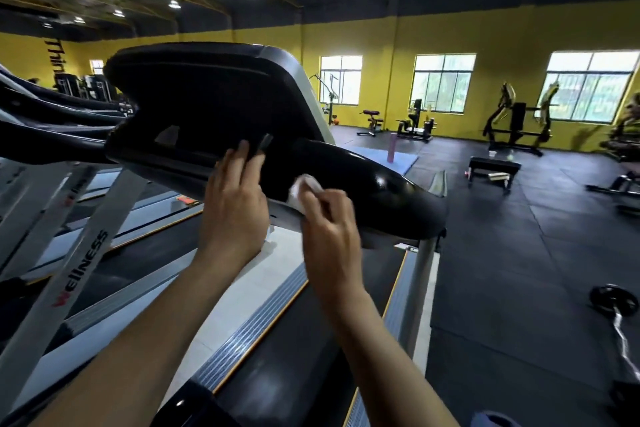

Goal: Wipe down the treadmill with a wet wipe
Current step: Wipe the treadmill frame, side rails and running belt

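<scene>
Black glossy plastic treadmill console [207,107]: large, tilted, screen dark, edged on its right side by a grey band. It sits on grey metal uprights, the left one [74,263] printed with "Wellness" in black and red.

Black rounded glossy handrail arm [374,191]: runs from the console's lower right corner down to the right and ends over a grey post [420,274].

Left hand [235,204]: raised against the lower edge of the console, back of the hand toward the viewer. Fingers straight and held close together, fingertips resting on the black surface; nothing held.

Right hand [329,232]: just beside the left hand, on the handrail arm where it meets the console. Fingers curled and bunched over the wipe, pressing it to the arm.

White crumpled wet wipe [304,189]: held under the right hand's fingers, lying on the top of the handrail arm; its upper part shows above the knuckles.

Treadmill deck: black running belt [287,357] between ribbed grey side rails [249,329] with orange trim, below both forearms.

Further treadmills [52,107]: black, in a row to the left.

Room: yellow painted walls [384,55], three bright windows, dark ceiling with hanging lamps, black rubber tile floor [519,253].

On the floor, well apart from the treadmill: low black flat bench [493,168], black and yellow weight machines [516,121] by the windows, blue mat [388,158] with a pink upright roller [391,148], barbell with a black plate [613,305] at the right.
</scene>
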Demonstrator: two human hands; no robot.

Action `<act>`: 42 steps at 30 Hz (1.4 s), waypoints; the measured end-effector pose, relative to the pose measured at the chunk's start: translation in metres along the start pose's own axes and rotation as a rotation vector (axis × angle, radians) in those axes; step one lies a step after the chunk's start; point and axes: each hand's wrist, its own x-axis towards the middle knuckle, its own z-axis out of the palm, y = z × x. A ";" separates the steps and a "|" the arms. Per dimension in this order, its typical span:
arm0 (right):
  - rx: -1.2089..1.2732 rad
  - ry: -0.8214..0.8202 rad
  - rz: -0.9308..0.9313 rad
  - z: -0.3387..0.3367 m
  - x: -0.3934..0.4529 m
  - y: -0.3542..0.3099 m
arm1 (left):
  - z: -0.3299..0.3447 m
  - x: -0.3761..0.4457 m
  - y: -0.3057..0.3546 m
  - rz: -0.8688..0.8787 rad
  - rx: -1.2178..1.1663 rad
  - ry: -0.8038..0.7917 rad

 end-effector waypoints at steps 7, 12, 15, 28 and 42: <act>0.131 0.161 0.603 -0.037 0.001 0.084 | 0.019 -0.012 0.010 0.226 -0.070 -0.105; 0.096 0.131 0.245 -0.029 0.009 0.041 | 0.027 -0.009 0.032 0.282 -0.070 -0.025; 0.106 0.077 0.094 -0.024 0.014 0.039 | 0.039 -0.002 0.057 0.346 -0.072 -0.009; 0.270 0.040 0.326 -0.036 0.035 0.154 | 0.072 -0.003 0.102 0.277 0.067 0.134; 0.414 -0.182 0.675 0.012 0.031 0.384 | 0.157 -0.005 0.209 0.251 0.471 0.076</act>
